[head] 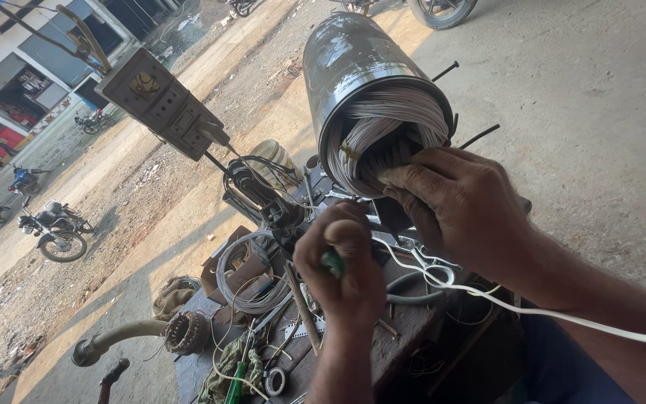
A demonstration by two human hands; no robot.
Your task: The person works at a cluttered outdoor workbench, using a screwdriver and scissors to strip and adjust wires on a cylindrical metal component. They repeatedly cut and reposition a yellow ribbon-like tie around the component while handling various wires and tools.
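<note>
A steel motor cylinder (353, 67) is seen lying on its side at the far end of a cluttered table (413, 329), its open end turned toward the camera and packed with white winding wire (398, 120). The right hand (457, 202) is pressed against that open end, its fingertips (401, 178) pushed in among the windings — the grip is closed on a bundle of them. A loose white lead (562, 316) is trailed from under this hand toward the right edge. The left hand (342, 265) is held just in front of the cylinder, its grip closed around a green-handled tool (332, 263); the tool's tip is hidden. To the left, a coil of grey wire (244, 273) lies on the table, and a switchboard with sockets (162, 101) is seen above it.
</note>
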